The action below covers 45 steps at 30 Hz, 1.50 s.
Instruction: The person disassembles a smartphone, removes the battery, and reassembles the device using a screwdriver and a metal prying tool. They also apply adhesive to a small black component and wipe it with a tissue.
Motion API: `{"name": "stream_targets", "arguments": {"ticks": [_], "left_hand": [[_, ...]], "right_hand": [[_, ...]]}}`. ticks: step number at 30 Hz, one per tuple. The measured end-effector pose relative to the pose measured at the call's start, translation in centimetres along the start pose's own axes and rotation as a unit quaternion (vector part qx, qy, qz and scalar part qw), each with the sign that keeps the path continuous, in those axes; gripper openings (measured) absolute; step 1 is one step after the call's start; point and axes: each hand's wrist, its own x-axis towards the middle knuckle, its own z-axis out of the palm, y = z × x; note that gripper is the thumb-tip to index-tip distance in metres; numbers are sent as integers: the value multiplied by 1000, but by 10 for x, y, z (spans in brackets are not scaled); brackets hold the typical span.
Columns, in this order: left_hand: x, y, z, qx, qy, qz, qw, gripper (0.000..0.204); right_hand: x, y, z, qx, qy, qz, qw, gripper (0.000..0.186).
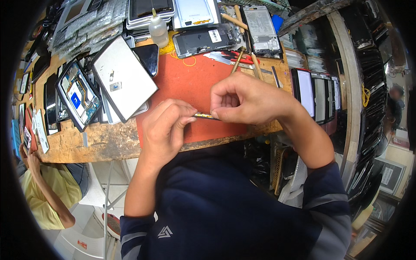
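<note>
Between my two hands, over the orange-red mat (180, 84), is a narrow dark strip with gold-yellow patches (203, 115); its exact kind does not show. My left hand (167, 125) pinches its left end between thumb and fingertips. At the other end, my right hand (247, 99) is closed with thumb and index finger together on the strip, the remaining fingers curled. Beyond my right hand lie a brass-coloured rod tool (237, 61) and red-handled pliers (247, 60). Left of my left hand, a white flat panel (123, 80) leans on a stack.
An opened device with a blue circuit board (78, 95) lies left. Behind the mat stand a dropper bottle (158, 32), a dark phone screen part (203, 41) and an opened phone (262, 30). At lower left, another person in a yellow shirt (52, 195) works at the bench (112, 141).
</note>
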Motion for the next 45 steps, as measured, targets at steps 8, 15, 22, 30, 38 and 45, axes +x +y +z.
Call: {"name": "stream_targets", "arguments": {"ticks": [8,15,22,30,38,45], "left_hand": [[1,1,0,1,0,-3,1000,7],[2,0,0,5,-3,-1,1000,8],[2,0,0,4,-2,-3,1000,9],[3,-1,1,7,-1,3,1000,9],[2,-1,1,7,-3,-2,1000,8],[2,-1,1,6,-1,0,1000,8]], "right_hand": [[1,0,-2,13,-10,15,1000,10],[2,0,-3,18,-11,9,1000,11],[2,-1,-5,29,-12,26,999,12],[3,-2,-6,22,-13,28,999,12],[3,-2,-6,30,-15,26,999,11],[3,-2,-6,32,-14,32,999,11]]}}
